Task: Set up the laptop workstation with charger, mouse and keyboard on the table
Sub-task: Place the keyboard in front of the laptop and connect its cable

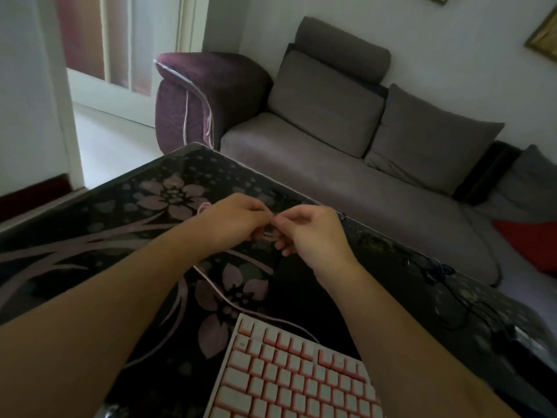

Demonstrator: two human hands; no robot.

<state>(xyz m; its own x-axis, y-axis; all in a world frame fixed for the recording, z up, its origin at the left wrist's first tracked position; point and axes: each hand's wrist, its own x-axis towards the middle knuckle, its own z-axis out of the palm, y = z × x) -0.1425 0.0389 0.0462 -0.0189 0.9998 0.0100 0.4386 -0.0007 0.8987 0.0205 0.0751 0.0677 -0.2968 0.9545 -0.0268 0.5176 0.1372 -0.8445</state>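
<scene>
A white keyboard (295, 375) with pink-red edged keys lies at the near edge of the dark floral table (90, 236). Its pink cable (223, 297) runs from the keyboard's top across the table up toward my hands. My left hand (235, 220) and my right hand (310, 233) meet above the table's far side, fingertips together, both pinching the bundled end of the pink cable between them. A small pink loop (204, 207) shows behind my left hand. The pinched part itself is mostly hidden by my fingers.
A thin black cable (434, 271) lies tangled on the table at the right, near a dark object (512, 334) at the edge. A grey sofa (331, 164) with a purple armrest (208, 95) stands just beyond the table. A doorway opens at the left.
</scene>
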